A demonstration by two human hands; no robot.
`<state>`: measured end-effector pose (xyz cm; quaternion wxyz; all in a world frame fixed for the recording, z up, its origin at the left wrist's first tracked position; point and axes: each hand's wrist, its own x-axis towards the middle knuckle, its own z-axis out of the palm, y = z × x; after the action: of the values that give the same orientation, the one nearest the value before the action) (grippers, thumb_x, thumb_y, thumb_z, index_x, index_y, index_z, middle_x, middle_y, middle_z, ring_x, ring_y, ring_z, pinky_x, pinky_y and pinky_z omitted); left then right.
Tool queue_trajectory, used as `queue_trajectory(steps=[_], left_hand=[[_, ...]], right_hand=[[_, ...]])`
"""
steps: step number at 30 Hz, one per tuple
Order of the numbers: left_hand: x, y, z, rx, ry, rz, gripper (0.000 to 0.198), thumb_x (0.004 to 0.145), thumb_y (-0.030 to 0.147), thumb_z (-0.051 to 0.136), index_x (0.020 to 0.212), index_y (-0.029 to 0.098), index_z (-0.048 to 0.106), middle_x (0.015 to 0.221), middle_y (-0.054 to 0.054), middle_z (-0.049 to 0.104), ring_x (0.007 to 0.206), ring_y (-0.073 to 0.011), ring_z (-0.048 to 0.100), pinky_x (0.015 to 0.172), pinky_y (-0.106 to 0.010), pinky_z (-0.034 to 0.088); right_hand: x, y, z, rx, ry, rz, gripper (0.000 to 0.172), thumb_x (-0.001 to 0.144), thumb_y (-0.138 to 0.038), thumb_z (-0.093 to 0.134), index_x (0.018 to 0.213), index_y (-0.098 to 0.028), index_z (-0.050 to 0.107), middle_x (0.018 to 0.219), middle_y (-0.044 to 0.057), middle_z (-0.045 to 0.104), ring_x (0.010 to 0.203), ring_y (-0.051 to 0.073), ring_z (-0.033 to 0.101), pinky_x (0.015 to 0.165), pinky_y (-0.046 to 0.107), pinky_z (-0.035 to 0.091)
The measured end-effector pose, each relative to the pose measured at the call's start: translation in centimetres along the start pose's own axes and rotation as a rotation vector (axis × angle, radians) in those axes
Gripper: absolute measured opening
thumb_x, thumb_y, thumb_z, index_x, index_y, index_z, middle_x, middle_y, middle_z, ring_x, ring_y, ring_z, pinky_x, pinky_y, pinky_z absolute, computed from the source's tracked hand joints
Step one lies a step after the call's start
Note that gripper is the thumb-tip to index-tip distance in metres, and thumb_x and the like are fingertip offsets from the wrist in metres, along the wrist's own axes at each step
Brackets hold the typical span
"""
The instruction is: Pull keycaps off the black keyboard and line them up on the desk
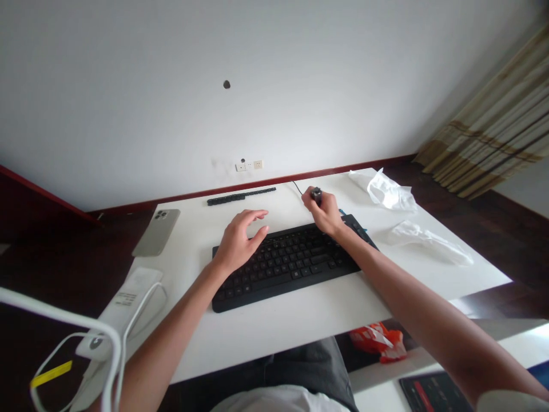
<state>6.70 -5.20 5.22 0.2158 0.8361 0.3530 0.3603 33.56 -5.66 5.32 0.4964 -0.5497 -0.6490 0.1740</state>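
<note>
At one o'clock from the black plastic keyboard (pixel 278 266), I have the right hand (pixel 328 212) clenched around a dark rounded object (pixel 316 195), mostly hidden; the left hand (pixel 239 240), at ten, is loosely spread. Toward three, I can't see inside two crumpled white plastic bags (pixel 388 193).

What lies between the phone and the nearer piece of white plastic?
In the head view: the black keyboard, partly hidden by the left hand and right forearm.

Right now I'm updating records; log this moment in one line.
left hand: open over keyboard; right hand: gripping dark object; phone: left of keyboard
</note>
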Motion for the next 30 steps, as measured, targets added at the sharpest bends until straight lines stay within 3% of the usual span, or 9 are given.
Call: queue_trajectory(steps=[4, 7, 10, 13, 16, 19, 23, 26, 30], left_hand=[[-1.0, -0.6, 0.4, 0.023, 0.062, 0.074, 0.051, 0.102, 0.034, 0.063, 0.151, 0.026, 0.05, 0.133, -0.01, 0.067, 0.121, -0.0239, 0.065, 0.107, -0.043, 0.054], [-1.5, 0.2, 0.8, 0.106, 0.074, 0.224, 0.062, 0.102, 0.039, 0.062, 0.159, 0.026, 0.039, 0.143, -0.012, 0.062, 0.13, -0.0273, 0.059, 0.112, -0.047, 0.05], [-1.8, 1.0, 1.0, 0.098, 0.109, 0.248, 0.075, 0.101, 0.046, 0.064, 0.163, 0.025, 0.029, 0.144, -0.014, 0.062, 0.129, -0.0281, 0.06, 0.11, -0.046, 0.051], [-1.9, 0.6, 0.9, 0.009, 0.122, 0.13, 0.065, 0.106, 0.044, 0.054, 0.163, 0.025, 0.028, 0.141, -0.013, 0.065, 0.121, -0.0251, 0.067, 0.102, -0.039, 0.055], [-1.7, -1.3, 0.1, -0.051, 0.133, -0.029, 0.043, 0.11, 0.04, 0.042, 0.151, 0.026, 0.045, 0.133, -0.01, 0.071, 0.113, -0.024, 0.073, 0.092, -0.032, 0.055], [-1.1, -4.2, -1.2, 0.023, 0.232, -0.184, 0.033, 0.108, 0.045, 0.045, 0.126, 0.022, 0.061, 0.101, -0.008, 0.078, 0.09, -0.0261, 0.076, 0.077, -0.03, 0.051], [-0.5, -7.7, -2.7, 0.081, 0.389, -0.389, 0.034, 0.106, 0.05, 0.048, 0.107, 0.021, 0.066, 0.072, -0.004, 0.068, 0.068, -0.0235, 0.067, 0.064, -0.027, 0.04], [-0.5, -9.1, -3.2, 0.04, 0.483, -0.44, 0.035, 0.104, 0.051, 0.05, 0.094, 0.022, 0.066, 0.069, -0.002, 0.064, 0.065, -0.0211, 0.061, 0.063, -0.027, 0.037], [-0.7, -9.8, -3.0, -0.057, 0.561, -0.513, 0.038, 0.104, 0.052, 0.049, 0.092, 0.021, 0.066, 0.075, -0.004, 0.067, 0.071, -0.0209, 0.062, 0.068, -0.027, 0.041]], right_hand=[[-0.4, -1.8, 1.0, 0.005, 0.058, -0.109, 0.039, 0.104, -0.045, 0.045, 0.079, -0.02, 0.063, 0.077, 0.003, 0.06, 0.07, 0.017, 0.056, 0.072, 0.031, 0.044], [-0.5, -4.0, 2.1, -0.015, 0.084, -0.1, 0.045, 0.106, -0.047, 0.043, 0.078, -0.02, 0.065, 0.066, 0.0, 0.058, 0.062, 0.016, 0.056, 0.068, 0.029, 0.044], [-0.7, -6.7, 4.2, 0.036, 0.021, -0.067, 0.047, 0.106, -0.051, 0.044, 0.078, -0.02, 0.064, 0.064, 0.0, 0.061, 0.062, 0.016, 0.059, 0.066, 0.028, 0.045], [-0.9, -8.6, 6.6, 0.096, -0.119, -0.055, 0.042, 0.104, -0.055, 0.05, 0.086, -0.02, 0.064, 0.076, 0.004, 0.07, 0.076, 0.02, 0.067, 0.074, 0.03, 0.05], [-0.8, -8.8, 7.7, 0.101, -0.28, -0.079, 0.034, 0.098, -0.053, 0.062, 0.108, -0.021, 0.064, 0.093, 0.006, 0.074, 0.09, 0.023, 0.069, 0.081, 0.034, 0.054], [-0.4, -7.4, 6.6, -0.025, -0.398, -0.085, 0.041, 0.092, -0.046, 0.071, 0.124, -0.022, 0.063, 0.104, 0.007, 0.073, 0.096, 0.023, 0.068, 0.084, 0.036, 0.055], [-0.8, -5.4, 3.7, -0.226, -0.711, -0.015, 0.028, 0.09, -0.047, 0.073, 0.106, -0.024, 0.076, 0.104, 0.007, 0.076, 0.092, 0.023, 0.07, 0.08, 0.034, 0.055], [-2.1, -4.9, 2.8, -0.251, -0.705, -0.001, 0.021, 0.091, -0.043, 0.072, 0.1, -0.025, 0.079, 0.105, 0.007, 0.077, 0.091, 0.023, 0.07, 0.08, 0.034, 0.055], [-2.5, -4.7, 3.4, -0.173, -0.632, 0.031, 0.02, 0.094, -0.038, 0.066, 0.096, -0.024, 0.08, 0.102, 0.005, 0.079, 0.089, 0.022, 0.072, 0.082, 0.033, 0.054]])
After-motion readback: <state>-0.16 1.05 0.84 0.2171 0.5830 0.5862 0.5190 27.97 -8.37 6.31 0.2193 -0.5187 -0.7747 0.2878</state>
